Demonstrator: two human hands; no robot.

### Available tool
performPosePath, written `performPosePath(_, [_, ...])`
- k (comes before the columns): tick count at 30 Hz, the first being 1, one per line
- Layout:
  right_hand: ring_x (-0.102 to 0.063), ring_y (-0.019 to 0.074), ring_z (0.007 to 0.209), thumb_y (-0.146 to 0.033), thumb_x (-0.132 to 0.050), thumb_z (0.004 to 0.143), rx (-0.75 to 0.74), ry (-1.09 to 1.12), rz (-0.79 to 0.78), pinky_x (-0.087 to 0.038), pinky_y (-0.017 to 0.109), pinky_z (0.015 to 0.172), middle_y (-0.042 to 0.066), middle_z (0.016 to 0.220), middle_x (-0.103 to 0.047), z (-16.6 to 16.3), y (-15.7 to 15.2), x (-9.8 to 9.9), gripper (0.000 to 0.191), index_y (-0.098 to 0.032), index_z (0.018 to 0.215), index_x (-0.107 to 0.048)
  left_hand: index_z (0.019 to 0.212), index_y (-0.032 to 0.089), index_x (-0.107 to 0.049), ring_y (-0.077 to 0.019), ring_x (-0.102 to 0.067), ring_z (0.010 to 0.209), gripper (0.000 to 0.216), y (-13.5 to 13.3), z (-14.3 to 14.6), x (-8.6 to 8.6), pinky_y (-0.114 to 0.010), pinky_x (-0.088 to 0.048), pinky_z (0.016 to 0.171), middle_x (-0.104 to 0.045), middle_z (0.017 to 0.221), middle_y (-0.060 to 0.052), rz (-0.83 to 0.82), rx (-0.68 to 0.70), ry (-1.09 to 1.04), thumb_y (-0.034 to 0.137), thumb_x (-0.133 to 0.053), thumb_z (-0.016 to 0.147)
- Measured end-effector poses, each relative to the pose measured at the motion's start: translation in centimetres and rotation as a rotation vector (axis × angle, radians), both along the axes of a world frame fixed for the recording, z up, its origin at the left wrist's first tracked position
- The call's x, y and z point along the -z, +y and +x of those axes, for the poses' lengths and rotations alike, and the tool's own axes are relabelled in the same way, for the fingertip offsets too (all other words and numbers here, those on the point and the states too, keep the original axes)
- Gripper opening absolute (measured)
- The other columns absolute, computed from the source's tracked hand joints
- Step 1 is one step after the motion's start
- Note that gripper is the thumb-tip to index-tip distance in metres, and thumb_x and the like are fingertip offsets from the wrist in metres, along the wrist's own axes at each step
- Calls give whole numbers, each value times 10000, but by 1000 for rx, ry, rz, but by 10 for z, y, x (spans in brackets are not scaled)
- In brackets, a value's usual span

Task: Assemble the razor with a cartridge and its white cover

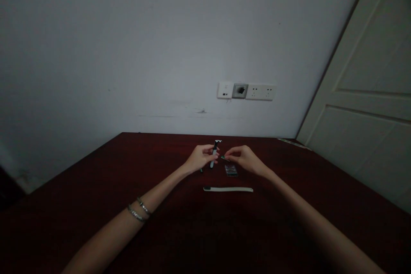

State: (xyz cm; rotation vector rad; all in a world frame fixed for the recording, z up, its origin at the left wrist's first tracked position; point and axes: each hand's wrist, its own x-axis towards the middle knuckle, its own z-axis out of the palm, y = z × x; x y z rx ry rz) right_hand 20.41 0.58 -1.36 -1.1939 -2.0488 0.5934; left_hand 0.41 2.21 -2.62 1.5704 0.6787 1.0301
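Observation:
My left hand is closed around a slim black-and-white pen-like tool, held nearly upright above the dark red table. My right hand pinches a small dark piece right beside that tool, fingertips almost touching the left hand's. Just below the right hand lies a small dark packet on the table. A long pale strip lies flat nearer to me, in front of both hands. Two bracelets circle my left forearm.
A grey wall stands behind the table, with a row of white sockets and a grey switch plate. A cream panelled door closes the right side. The table's far edge meets the wall.

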Motion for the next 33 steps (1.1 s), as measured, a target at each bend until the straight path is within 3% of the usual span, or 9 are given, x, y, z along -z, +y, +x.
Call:
performPosePath(10, [-622,187,782,-287,-562,763,5,60,122,-451,297,761,55,827,-697,-12,-13,-8,179,-167,787,-692,945,79,-599,-160,-648,606,377,1,0,-2,-271,-513,590,-659,772,-77,13,-32,16,242,-718,627])
performPosePath(18, [-623,177,747,-279,-550,781,1,24,130,-461,276,702,54,813,-695,-15,-12,-6,183,-167,794,-694,911,77,-595,-151,-643,627,377,-4,0,-9,-286,-521,621,-656,811,-74,21,-18,-29,247,-734,604])
performPosePath(24, [-624,160,745,-267,-568,784,-35,39,169,-452,257,709,53,816,-691,-19,-12,-4,163,-162,795,-692,916,77,-596,-157,-648,612,353,-1,1,-3,-272,-519,599,-660,788,-74,24,-40,8,243,-717,629])
performPosePath(28, [-616,162,799,-308,-577,789,-88,-13,257,-461,267,731,68,896,-675,-13,-12,-7,239,-160,956,-663,918,79,-591,-159,-648,596,339,3,-1,-3,-256,-518,566,-660,766,-70,37,-83,-14,242,-708,644])
performPosePath(33, [-590,170,878,-283,-474,865,-121,-236,481,-465,298,776,89,1003,-629,-3,-15,-12,280,-196,1097,-604,932,97,-583,-157,-646,562,315,2,-3,-10,-196,-484,444,-649,732,-51,-31,-201,-33,225,-689,664])
